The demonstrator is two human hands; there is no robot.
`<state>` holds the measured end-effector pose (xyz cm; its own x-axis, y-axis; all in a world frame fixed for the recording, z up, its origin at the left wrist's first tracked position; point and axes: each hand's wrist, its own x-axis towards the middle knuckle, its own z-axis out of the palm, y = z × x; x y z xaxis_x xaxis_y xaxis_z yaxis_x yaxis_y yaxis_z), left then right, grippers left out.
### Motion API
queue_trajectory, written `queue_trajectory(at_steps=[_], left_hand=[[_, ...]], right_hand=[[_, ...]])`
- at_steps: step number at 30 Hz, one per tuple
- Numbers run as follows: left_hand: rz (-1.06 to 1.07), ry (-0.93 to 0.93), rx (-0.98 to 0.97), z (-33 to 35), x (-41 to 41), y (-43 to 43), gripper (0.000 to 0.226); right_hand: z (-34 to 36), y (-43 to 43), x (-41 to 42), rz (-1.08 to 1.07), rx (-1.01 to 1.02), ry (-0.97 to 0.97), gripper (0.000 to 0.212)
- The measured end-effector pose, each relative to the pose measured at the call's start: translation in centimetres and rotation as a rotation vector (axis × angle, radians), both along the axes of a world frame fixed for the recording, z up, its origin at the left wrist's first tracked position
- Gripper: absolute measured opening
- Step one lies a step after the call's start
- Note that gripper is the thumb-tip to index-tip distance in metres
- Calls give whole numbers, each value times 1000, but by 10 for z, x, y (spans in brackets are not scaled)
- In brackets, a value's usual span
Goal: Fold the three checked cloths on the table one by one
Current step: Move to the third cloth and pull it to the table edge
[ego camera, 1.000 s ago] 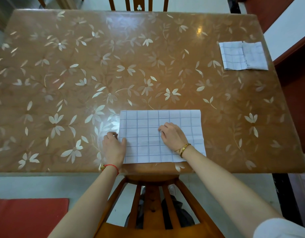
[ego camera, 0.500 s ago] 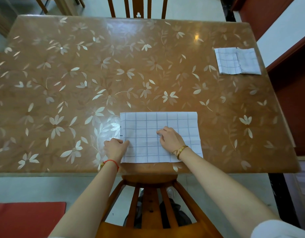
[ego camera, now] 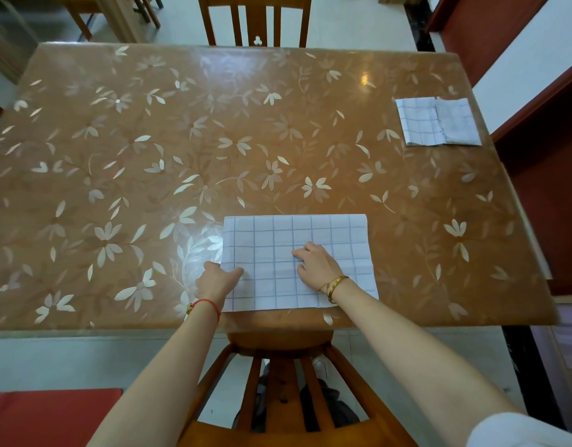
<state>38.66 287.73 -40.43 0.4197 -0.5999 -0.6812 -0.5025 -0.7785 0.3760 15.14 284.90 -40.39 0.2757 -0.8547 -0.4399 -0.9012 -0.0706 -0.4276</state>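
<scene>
A: Where is the cloth being worked on?

B: The white rectangular cloth with thin grey checks (ego camera: 278,233) lies flat on the glossy brown table with pale flower patterns (ego camera: 181,150). It is at the table's near edge, a little right of the middle, with its near hem running just along that edge.

A: And the hands?

B: The left hand (ego camera: 217,280) is at the hem that faces the table's left end. Its thumb is on top of the fabric and its other fingers are curled at the hem, so it pinches that edge. A red string bracelet (ego camera: 210,304) circles the wrist. The right hand (ego camera: 316,264) rests on the middle of the cloth, fingers bent, tips down on the fabric. I cannot tell whether they nip a crease or only press. A gold bangle (ego camera: 336,283) sits on that wrist.

A: Any other cloths?

B: 2 folded checked cloths (ego camera: 437,121) lie at the table's far right corner, side by side and touching.

A: Around the table?

B: A wooden chair with a slatted back (ego camera: 278,345) stands at the near edge, another slat-backed wooden chair (ego camera: 255,21) at the far edge, and a red cushion (ego camera: 46,411) lies below the near left side.
</scene>
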Motion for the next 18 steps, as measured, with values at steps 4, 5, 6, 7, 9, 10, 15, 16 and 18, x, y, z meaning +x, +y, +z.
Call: queue_trajectory(at_steps=[4, 5, 6, 7, 9, 10, 15, 16, 18], left_hand=[[-53, -32, 28, 0, 1, 1, 59], [-62, -37, 25, -1, 1, 2, 54], [-59, -38, 17, -1, 0, 3, 50], [-52, -40, 1, 0, 0, 4, 47], [-37, -33, -35, 1, -1, 6, 42], [-23, -19, -54, 3, -2, 7, 39], [38, 134, -208, 18, -9, 11, 26], [37, 164, -250, 22, -10, 12, 25], [20, 207, -333, 29, -11, 13, 18]], right_hand=[[0, -1, 0, -6, 26, -3, 45], [0, -1, 0, -7, 34, -2, 45], [0, -1, 1, -10, 42, -1, 45], [0, -1, 1, -13, 48, 0, 45], [0, -1, 1, -13, 55, 8, 46], [0, -1, 1, -11, 56, 11, 46], [-2, 0, 1, -31, 68, -3, 47], [-2, 1, 1, -38, 72, -8, 47], [-2, 1, 1, -42, 72, -13, 48]])
